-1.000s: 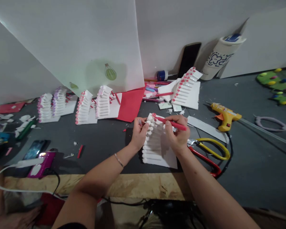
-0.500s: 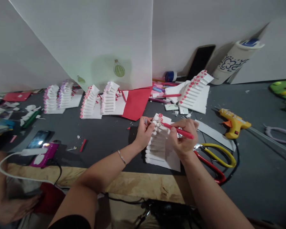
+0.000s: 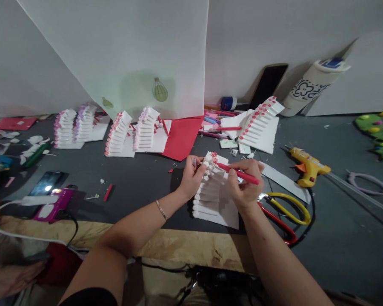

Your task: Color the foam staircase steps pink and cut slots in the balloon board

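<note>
My left hand [image 3: 193, 177] pinches the upper left edge of a white card piece [image 3: 207, 197] lined with a stack of rolled white paper tubes. The round tube ends face left. The top ones carry red marks; the lower ones are plain white. In my right hand [image 3: 246, 189] is a red felt-tip pen [image 3: 250, 177], its tip on or close to a marked tube end near the top. Scissors [image 3: 289, 206] with one yellow and one red handle lie just right of my right wrist.
Similar tube pieces with coloured ends stand at the back left [image 3: 118, 134] and back right [image 3: 260, 123]. A yellow glue gun [image 3: 308, 165], a white tumbler [image 3: 315, 87], a leaning phone [image 3: 268, 85] and a purple device [image 3: 54, 204] surround the work. Another person's hand [image 3: 14, 276] shows at lower left.
The view has shifted, so the table appears displaced. Both hands keep their grips, and the pen tip stays near the upper tube ends with small movements.
</note>
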`<state>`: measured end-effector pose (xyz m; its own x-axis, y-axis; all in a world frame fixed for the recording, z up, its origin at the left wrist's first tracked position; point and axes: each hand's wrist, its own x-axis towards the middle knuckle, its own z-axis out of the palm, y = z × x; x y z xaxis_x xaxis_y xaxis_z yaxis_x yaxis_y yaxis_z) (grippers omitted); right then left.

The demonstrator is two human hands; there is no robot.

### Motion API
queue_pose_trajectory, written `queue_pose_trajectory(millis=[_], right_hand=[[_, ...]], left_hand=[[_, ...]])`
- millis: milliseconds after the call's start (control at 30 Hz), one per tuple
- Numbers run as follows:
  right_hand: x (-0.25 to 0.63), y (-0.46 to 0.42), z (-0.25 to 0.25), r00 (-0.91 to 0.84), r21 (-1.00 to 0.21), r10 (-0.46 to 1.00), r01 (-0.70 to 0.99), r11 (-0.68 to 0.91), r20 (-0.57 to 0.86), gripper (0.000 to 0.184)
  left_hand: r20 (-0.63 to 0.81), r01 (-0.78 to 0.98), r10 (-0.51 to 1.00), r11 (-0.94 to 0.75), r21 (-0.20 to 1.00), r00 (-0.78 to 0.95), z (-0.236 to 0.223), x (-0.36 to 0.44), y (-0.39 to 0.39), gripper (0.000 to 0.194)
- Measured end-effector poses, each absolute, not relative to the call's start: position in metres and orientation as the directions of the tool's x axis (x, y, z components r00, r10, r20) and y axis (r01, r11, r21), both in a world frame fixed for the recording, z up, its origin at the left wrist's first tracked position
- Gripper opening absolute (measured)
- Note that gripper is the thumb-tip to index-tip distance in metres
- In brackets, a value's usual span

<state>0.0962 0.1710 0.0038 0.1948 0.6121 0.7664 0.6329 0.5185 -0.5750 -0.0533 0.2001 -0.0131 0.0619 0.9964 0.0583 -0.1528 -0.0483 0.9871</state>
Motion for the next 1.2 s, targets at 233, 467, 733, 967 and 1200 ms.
queue_pose_trajectory(millis=[233, 467, 733, 967, 1200], right_hand=[[0.0979, 0.173, 0.0024, 0.327, -0.654, 0.61, 0.61, 0.448, 0.722, 0.008], [0.0967, 0.1742, 0.0008, 0.373, -0.698, 0.629, 0.592, 0.404, 0.682, 0.009], [0.0964, 0.1739, 0.0019, 0.352, -0.678, 0.628, 0.612, 0.407, 0.695, 0.011], [0.0968, 0.1725, 0.0009, 0.369, -0.696, 0.633, 0.595, 0.401, 0.681, 0.012], [0.0933, 0.1734, -0.0029, 0.26, -0.596, 0.598, 0.648, 0.474, 0.758, 0.004]], left_hand=[[0.036, -0.17, 0.998, -0.027, 0.985, 0.054, -0.0111, -0.053, 0.2001, 0.033], [0.05, -0.174, 0.997, -0.039, 0.984, 0.06, -0.0088, -0.0532, 0.1999, 0.033], [0.041, -0.175, 0.998, -0.032, 0.984, 0.049, -0.0107, -0.0516, 0.2008, 0.035], [-0.01, -0.142, 0.999, 0.014, 0.99, 0.03, -0.0107, -0.057, 0.2, 0.025], [-0.123, -0.243, 0.991, 0.134, 0.961, 0.062, -0.0171, -0.0584, 0.2035, 0.019]])
